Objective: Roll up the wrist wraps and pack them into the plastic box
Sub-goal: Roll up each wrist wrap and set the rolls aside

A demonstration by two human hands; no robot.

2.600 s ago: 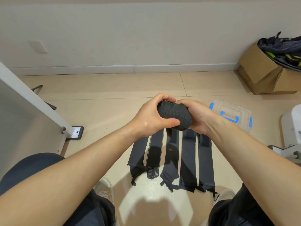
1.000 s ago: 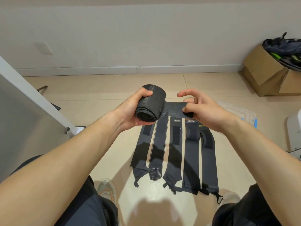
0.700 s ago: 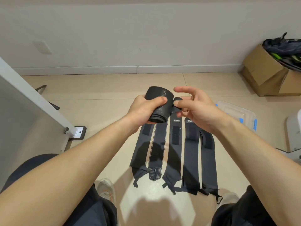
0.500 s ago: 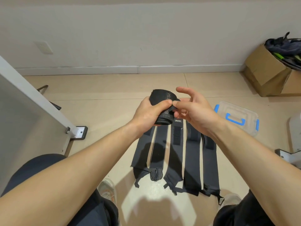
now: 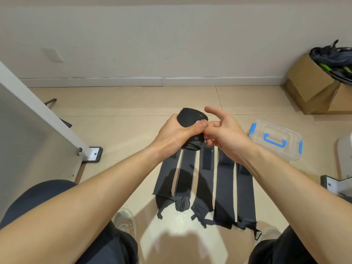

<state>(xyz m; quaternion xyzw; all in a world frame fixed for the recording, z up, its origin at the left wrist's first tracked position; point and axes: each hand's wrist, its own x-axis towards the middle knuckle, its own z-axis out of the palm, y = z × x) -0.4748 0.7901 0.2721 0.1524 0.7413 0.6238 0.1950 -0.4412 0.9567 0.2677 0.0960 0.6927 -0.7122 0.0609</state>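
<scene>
The left hand (image 5: 176,135) grips the rolled wrap (image 5: 190,119) above five flat wraps (image 5: 224,183) on the floor (image 5: 133,103); the right hand (image 5: 225,135) pinches its end, near the plastic box (image 5: 266,128).

- We find a plain indoor room, probably a spare or storage room in a home. Its exact kind cannot be fixed.
- The floor (image 5: 133,103) is laid in large beige tiles and meets a white wall (image 5: 171,44) at a white skirting board (image 5: 114,81).
- A blank cover plate (image 5: 52,55) sits low on that wall.
- An open cardboard box (image 5: 308,86) of dark fabric gear (image 5: 331,54) stands at far right.
- A white panel (image 5: 28,130) on a bolted metal foot (image 5: 94,154) stands at left.
- Wrist wraps (image 5: 224,187) and a plastic box (image 5: 285,134) lie directly on the tiles.
</scene>
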